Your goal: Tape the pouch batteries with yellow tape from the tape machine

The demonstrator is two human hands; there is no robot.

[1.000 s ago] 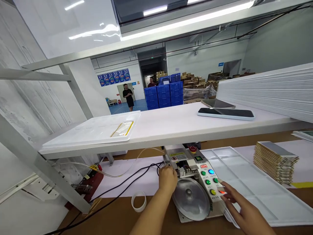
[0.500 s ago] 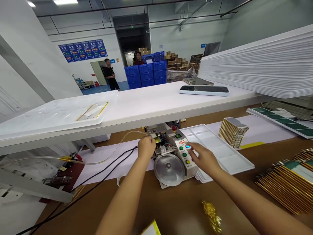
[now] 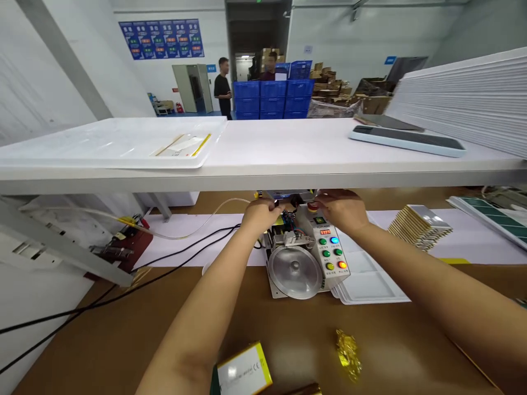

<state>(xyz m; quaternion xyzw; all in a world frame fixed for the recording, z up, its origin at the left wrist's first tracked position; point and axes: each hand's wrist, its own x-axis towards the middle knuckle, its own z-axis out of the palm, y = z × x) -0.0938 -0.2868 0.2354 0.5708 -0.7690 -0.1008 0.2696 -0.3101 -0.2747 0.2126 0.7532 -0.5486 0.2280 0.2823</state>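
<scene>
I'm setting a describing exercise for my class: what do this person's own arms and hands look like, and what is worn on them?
The left hand and right hand wear no gloves. The left forearm and right forearm show no sleeve, watch or bracelet; rings cannot be ruled out.

A CE mark stands on the white label of the yellow-edged pack [image 3: 244, 372], on the near side of the left hand [image 3: 260, 216], its other print too small to read. On the machine [image 3: 325, 249], just on the near side of the right hand [image 3: 341, 211], a display [image 3: 325, 232] shows red digits and small print captions the buttons, all illegible. Far beyond the left hand, the blue wall posters [image 3: 161, 39] bear unreadable lettering.
</scene>
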